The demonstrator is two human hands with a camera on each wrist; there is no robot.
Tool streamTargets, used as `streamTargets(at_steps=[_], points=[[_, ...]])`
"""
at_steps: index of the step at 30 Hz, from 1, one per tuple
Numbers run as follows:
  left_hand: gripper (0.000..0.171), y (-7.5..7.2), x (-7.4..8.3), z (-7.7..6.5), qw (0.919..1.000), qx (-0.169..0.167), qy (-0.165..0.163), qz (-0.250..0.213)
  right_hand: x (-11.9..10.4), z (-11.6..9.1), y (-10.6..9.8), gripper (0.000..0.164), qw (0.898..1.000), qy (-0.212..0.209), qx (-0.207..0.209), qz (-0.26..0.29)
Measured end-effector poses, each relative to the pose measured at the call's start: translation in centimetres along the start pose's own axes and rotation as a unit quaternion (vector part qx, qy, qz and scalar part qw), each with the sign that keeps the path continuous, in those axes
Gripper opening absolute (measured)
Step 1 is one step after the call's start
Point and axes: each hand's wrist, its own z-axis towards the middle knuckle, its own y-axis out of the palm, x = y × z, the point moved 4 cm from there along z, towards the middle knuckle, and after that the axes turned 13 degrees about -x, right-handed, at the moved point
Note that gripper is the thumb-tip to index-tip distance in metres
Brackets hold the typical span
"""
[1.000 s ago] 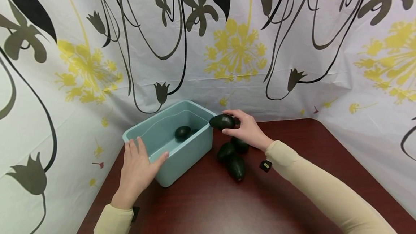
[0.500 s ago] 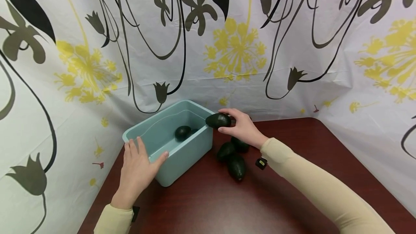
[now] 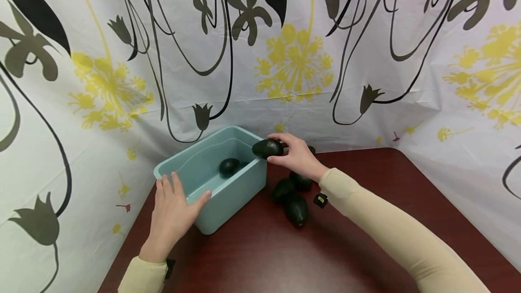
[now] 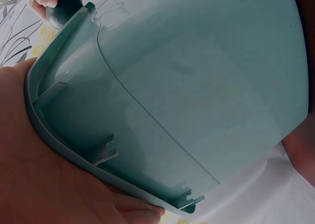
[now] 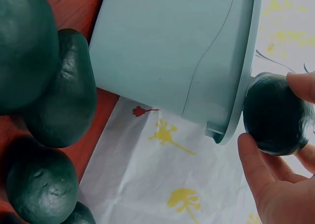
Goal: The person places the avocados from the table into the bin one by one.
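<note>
Head view: held avocado (image 3: 267, 148) crosses the right end of the blue bin (image 3: 236, 200)

Over the last second the right hand (image 3: 300, 159) has shifted leftward, carrying the fruit with it. A second ago the avocado only just overlapped the bin's right corner; now most of it lies across that rim, with its front end over the opening. Thumb and fingers pinch it at its rear part, so it is not yet released. The right wrist view sets the fruit right beside the rim, though whether the two touch is hard to say from that angle.

The left hand (image 3: 172, 214) has stayed where it was: fingers spread over the bin's near left end, thumb apart on the long near edge. It seems to be there to steady the bin, which has not visibly moved.

As for the work in hand, the sideways carry looks nearly complete, while the count inside is unchanged. One inner avocado (image 3: 229, 167) lies plainly on the bin's floor, and part of a second dark fruit (image 3: 243, 165) shows beside it, cut off by the near wall.

Outside, the loose cluster of three avocados (image 3: 296, 210) sits undisturbed on the table (image 3: 260, 261), just right of the bin. Behind the right hand, the edge of a rear avocado (image 3: 312, 149) shows more clearly than a second ago, so several fruits remain out.
</note>
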Motion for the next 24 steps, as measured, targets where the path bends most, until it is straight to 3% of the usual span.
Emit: streamTargets(at_steps=[24], points=[[0.125, 0.0, 0.1, -0.1, 1.0, 0.004, 0.0, 0.001, -0.7, 2.2, 0.7, 0.063, 0.999, -0.021, -0.015, 0.02]])
